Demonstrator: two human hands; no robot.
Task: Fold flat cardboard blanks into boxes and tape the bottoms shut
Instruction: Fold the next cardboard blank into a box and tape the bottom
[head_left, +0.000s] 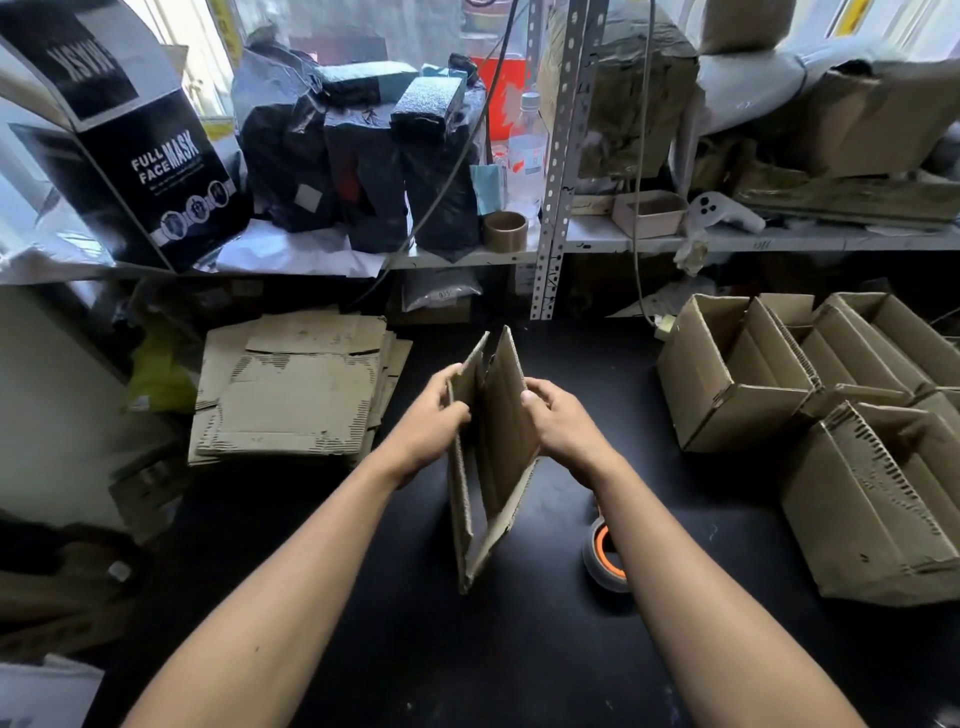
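Black surface (519, 649) carries finished boxes (769, 379) right of the hands and flat blanks (291, 395) to their left, while left hand (436, 421) and right hand (558, 421) grip a half-opened blank (506, 431) between them, its bottom untaped, tape roll (597, 558) beneath the right forearm.

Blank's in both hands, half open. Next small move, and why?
Probably push the two side edges toward each other to square it up. The cardboard blank is only partly opened, a narrow slanted tube, with the left hand and right hand gripping opposite sides. The tape roll lies on the table for afterwards.
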